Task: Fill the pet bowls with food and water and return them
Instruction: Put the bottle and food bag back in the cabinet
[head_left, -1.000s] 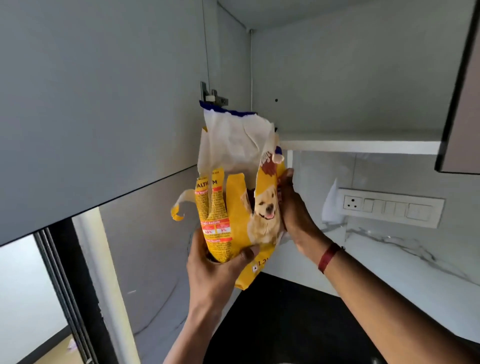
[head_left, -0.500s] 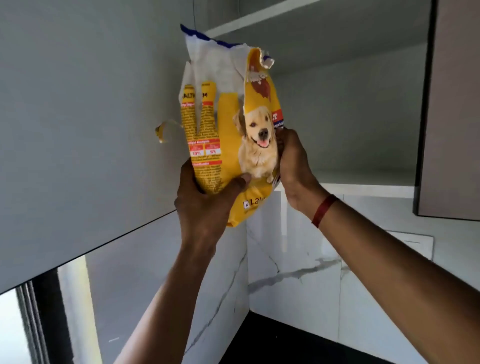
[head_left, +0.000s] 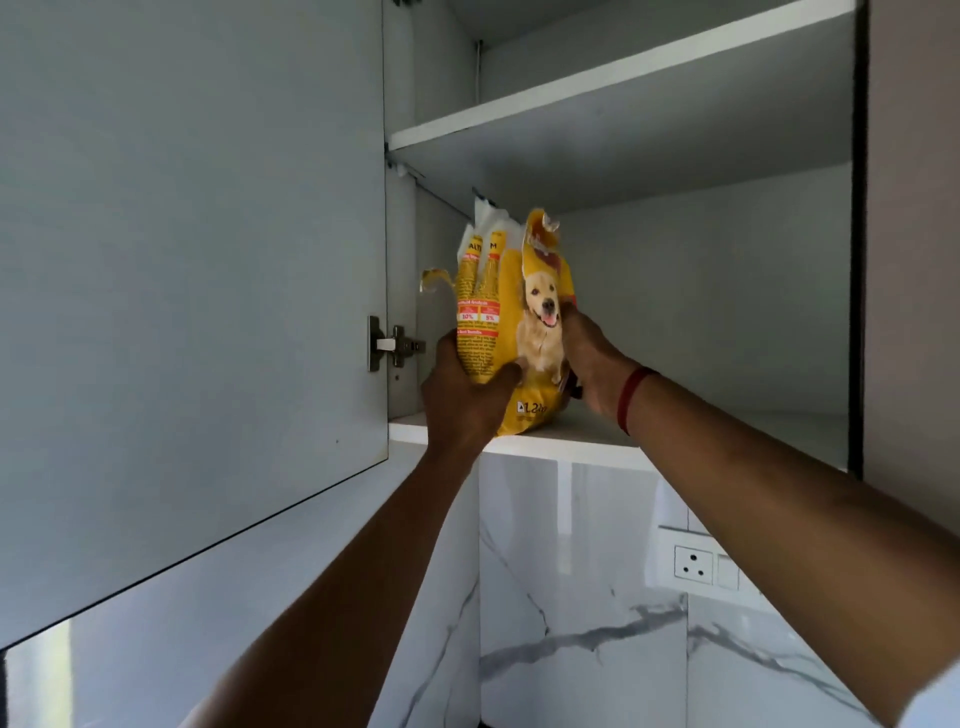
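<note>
A yellow dog food bag (head_left: 511, 317) with a dog picture and a torn-open white top stands upright at the front left of the lower cabinet shelf (head_left: 524, 441). My left hand (head_left: 462, 400) grips its lower left side, thumb across the front. On the bag's right side my right hand (head_left: 592, 358) holds it, a red band around the wrist. The bag's bottom rests on or just above the shelf edge. No pet bowls are in view.
The open cabinet door (head_left: 192, 291) hangs at the left with a metal hinge (head_left: 392, 345). An upper shelf (head_left: 613, 67) sits above the bag. Below is a marble-patterned wall with a socket plate (head_left: 693, 564). A second door edge (head_left: 914, 234) stands at the right.
Both hands have lifted the bag up from below the cabinet and moved it into the lower shelf. The view has tilted up toward the cabinet.
</note>
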